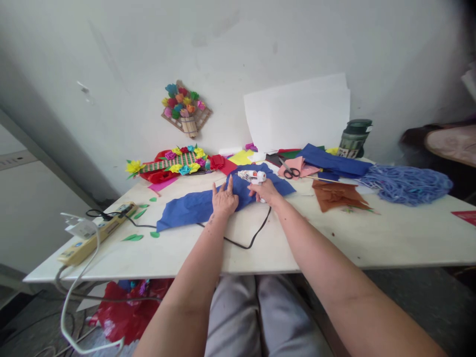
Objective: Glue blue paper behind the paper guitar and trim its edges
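Grey trousers [256, 317] sit closest to the lens, knees tucked under the white table [334, 243], with both bare forearms reaching out over the edge. Left hand [224, 200] lies flat on the blue paper [193, 208], fingers spread and pressing it down. Right hand [265, 191] is wrapped around the handle of a white glue gun [252, 175], fingers curled tight on it just beside the left hand. Nozzle points left and a bit away from the person, out over the paper, so the gun's long axis runs roughly left-right across the table, and its black cord [245, 241] loops back toward the near edge and off to the power strip [94, 234] at the left. The paper's long side also runs left-right, rising slightly toward the far right. As for progress, I'd guess it's somewhere in the middle: a finished-looking paper flower piece [174, 162] sits at the back left and another flower basket [186, 109] hangs on the wall, but this blue sheet looks flat and crumpled, nothing shaped yet, and I can't tell if any glue is on it. Scissors [290, 171], brown paper [336, 195] and a pile of blue shreds [407, 183] lie off to the right, well apart from the hands.
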Demonstrator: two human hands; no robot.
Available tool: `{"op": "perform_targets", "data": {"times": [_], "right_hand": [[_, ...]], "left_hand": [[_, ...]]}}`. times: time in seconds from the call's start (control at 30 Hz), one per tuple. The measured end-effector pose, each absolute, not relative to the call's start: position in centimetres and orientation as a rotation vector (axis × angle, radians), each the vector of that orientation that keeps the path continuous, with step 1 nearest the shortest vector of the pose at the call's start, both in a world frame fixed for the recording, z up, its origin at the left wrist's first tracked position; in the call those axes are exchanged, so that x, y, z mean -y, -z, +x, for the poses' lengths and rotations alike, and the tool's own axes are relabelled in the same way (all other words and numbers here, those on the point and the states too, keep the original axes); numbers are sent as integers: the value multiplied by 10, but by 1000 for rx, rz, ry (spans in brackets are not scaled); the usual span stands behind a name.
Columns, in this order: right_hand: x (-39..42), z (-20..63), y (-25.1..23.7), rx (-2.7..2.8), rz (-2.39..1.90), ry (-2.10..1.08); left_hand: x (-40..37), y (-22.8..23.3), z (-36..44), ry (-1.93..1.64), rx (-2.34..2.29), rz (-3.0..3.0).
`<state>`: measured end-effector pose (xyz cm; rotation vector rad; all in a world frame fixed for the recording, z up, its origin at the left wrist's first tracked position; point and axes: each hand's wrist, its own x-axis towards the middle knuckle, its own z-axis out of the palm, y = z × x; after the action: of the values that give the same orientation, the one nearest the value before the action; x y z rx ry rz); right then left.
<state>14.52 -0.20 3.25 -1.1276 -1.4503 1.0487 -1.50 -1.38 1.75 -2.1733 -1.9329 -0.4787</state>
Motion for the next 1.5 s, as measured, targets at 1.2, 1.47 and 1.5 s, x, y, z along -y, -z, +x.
{"op": "perform_targets", "data": {"times": [1.2,1.47,1.5], "right_hand": [[2,145,-32,1435,-1118,-1061],[-1,145,-29,1443,-1127,-1058],[-1,145,-29,1443,-1124,-1061]], "left_hand": [[12,-17,-20,660,2105,-2232],[11,-14,-20,571,2008,-2189],[11,-14,-19,567,1995,-2187]]}}
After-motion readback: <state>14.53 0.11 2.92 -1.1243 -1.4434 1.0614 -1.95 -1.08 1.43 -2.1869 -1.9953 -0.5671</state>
